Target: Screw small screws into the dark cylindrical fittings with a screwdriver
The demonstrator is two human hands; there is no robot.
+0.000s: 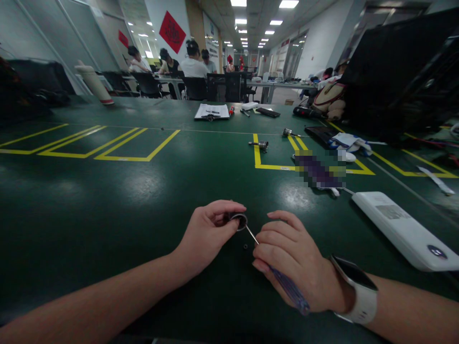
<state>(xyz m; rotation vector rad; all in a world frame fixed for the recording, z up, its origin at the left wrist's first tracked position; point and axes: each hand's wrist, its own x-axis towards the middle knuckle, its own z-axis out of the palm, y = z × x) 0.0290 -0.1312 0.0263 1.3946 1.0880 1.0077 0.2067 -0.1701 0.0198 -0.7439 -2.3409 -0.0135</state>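
Between the thumb and fingers of my left hand (208, 234) is a small round metal part (241, 220), its ring-shaped opening turned toward my right. My right hand (292, 258) is closed around a screwdriver with a clear purple handle (291, 290). The thin shaft (252, 234) points up and left, and its tip meets the rim or inside of the metal part; which of the two I cannot tell. A tiny dark nut-like piece (245, 246) lies on the green table (125, 215) between my hands.
Two similar metal parts, one nearer (263, 145) and one farther (288, 133), lie by the yellow tape. A pixelated phone-like object (317, 171) and a white power bank (405, 229) are at right. A clipboard (211, 112) lies farther back. People sit beyond.
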